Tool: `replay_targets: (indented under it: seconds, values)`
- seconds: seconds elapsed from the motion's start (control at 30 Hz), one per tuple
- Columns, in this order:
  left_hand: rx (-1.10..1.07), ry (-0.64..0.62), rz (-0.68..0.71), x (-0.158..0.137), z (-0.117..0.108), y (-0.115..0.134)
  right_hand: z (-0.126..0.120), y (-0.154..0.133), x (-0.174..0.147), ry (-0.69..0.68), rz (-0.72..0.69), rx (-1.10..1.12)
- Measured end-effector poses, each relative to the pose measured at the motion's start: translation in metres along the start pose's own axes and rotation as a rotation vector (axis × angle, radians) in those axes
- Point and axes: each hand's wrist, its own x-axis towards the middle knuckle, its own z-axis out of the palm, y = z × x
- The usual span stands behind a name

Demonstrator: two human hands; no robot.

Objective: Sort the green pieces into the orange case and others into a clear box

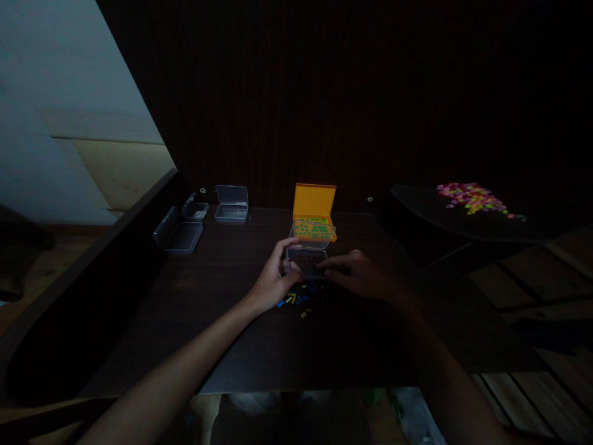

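Note:
My left hand grips a small clear plastic box by its left side, thumb in front and fingers behind. The box's hinged lid stands raised at the back. My right hand reaches to the right part of the box, its fingers drawn together at the tips; what they hold, if anything, is too dark to make out. Just below the box, small blue, yellow and dark pieces lie scattered on the dark wooden table. Behind the box stands an open yellow case with green pieces in its base.
Several clear lidded boxes stand open at the back left, among them one larger box and another box. A heap of pink, yellow and purple pieces lies on a dark surface at right. A raised side panel borders the table's left.

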Motion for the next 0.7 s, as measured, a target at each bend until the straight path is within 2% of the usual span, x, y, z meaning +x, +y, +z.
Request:
replay_targets:
  seconds: [0.23, 0.57, 0.7]
  values:
    - [0.007, 0.019, 0.022, -0.0002, -0.0001, 0.0009, -0.0039, -0.0080, -0.0016, -0.096, 0.116, 0.213]
    - [0.014, 0.016, 0.014, -0.0003, 0.0003, 0.0035, -0.0059, -0.0053, -0.0023, -0.002, 0.052, 0.135]
    - [0.010, 0.014, 0.016, -0.0001, 0.0003, 0.0039, -0.0062, -0.0048, -0.0027, 0.096, 0.035, 0.114]
